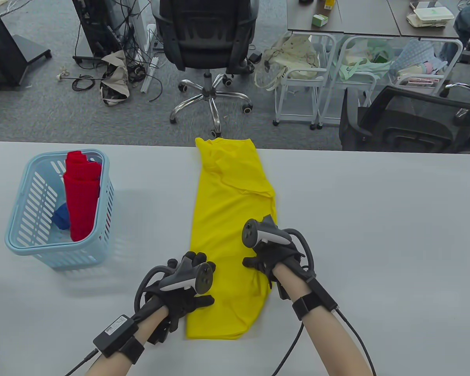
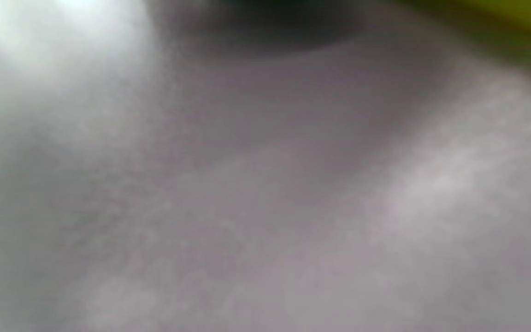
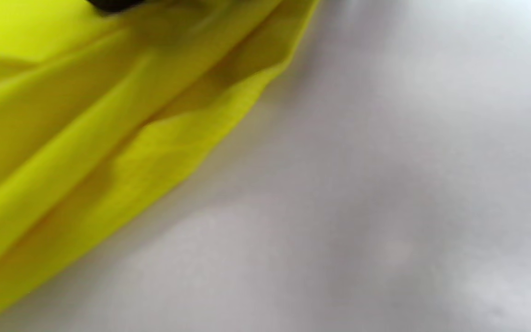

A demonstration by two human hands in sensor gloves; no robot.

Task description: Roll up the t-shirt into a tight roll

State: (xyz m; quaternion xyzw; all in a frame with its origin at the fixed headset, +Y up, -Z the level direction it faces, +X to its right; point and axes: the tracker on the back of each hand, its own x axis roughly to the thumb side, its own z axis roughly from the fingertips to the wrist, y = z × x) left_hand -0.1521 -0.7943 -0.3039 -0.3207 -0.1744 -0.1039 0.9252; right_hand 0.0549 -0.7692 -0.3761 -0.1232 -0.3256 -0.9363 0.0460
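A yellow t-shirt (image 1: 231, 203) lies folded into a long narrow strip on the grey table (image 1: 376, 235), running from the far edge toward me. My left hand (image 1: 201, 280) rests on the strip's left edge near its near end, fingers stretched forward and thumb on the cloth. My right hand (image 1: 258, 250) lies on the right side of the strip a little farther up, thumb pointing left; the tracker hides its fingers. The right wrist view shows creased yellow t-shirt (image 3: 85, 138) against the table (image 3: 385, 184). The left wrist view is blurred grey with a sliver of yellow t-shirt (image 2: 523, 14).
A light blue basket (image 1: 35, 235) stands at the table's left, holding a rolled red garment (image 1: 82, 196) and something blue (image 1: 62, 219). Beyond the far edge are an office chair (image 1: 207, 39), carts and cables on the floor.
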